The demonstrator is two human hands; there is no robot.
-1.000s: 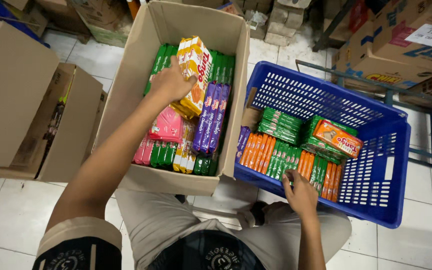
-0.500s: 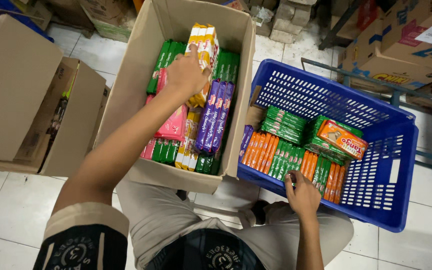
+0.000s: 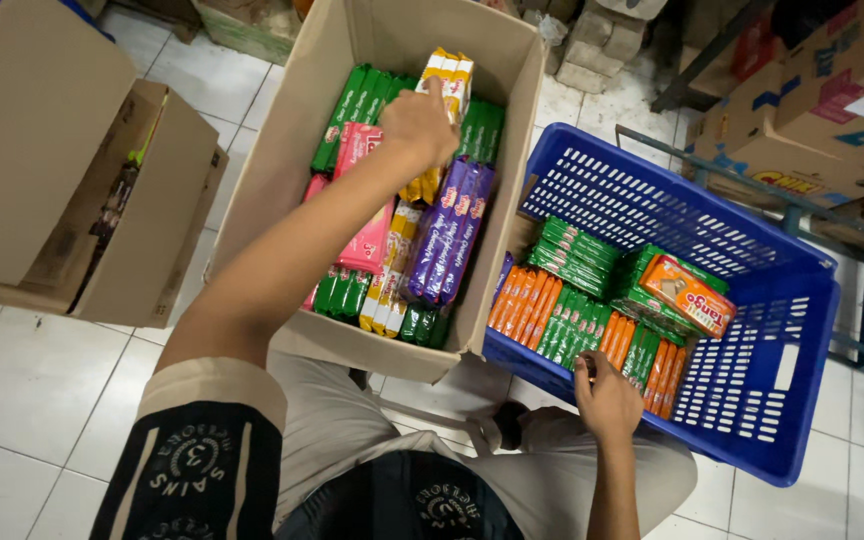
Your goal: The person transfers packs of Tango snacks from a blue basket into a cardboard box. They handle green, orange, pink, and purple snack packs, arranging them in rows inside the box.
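- Reaching deep into the cardboard box [image 3: 282,215], the left hand [image 3: 417,125] is curled over the top end of the yellow packets [image 3: 447,80]; its fingers look closed on them, though the palm hides how many packets are actually pinched
- Judging the risk here: the yellow packets stand as a loose bundle, so a grip on only the outer ones could let the rest slide back down among the green packets [image 3: 352,105] along the far wall
- Lifting at an angle could drag the purple packets [image 3: 452,230], which lie just beside and partly under the wrist; the pink packets [image 3: 367,225] beneath the forearm could be knocked askew the same way
- The right hand [image 3: 607,400] rests on the near rim of the blue basket [image 3: 762,390], fingers bent over the edge and touching the orange and green packets [image 3: 572,320] just inside; it appears to steady the basket rather than clamp any packet
- A loosened right hand could let the basket shift on the tiled floor [image 3: 32,370]; the orange carton [image 3: 687,293] lying loose on top of the rows might then slide
- The yellow packets sit at the far middle of the box, directly under the left palm; the basket stands touching the box's right wall
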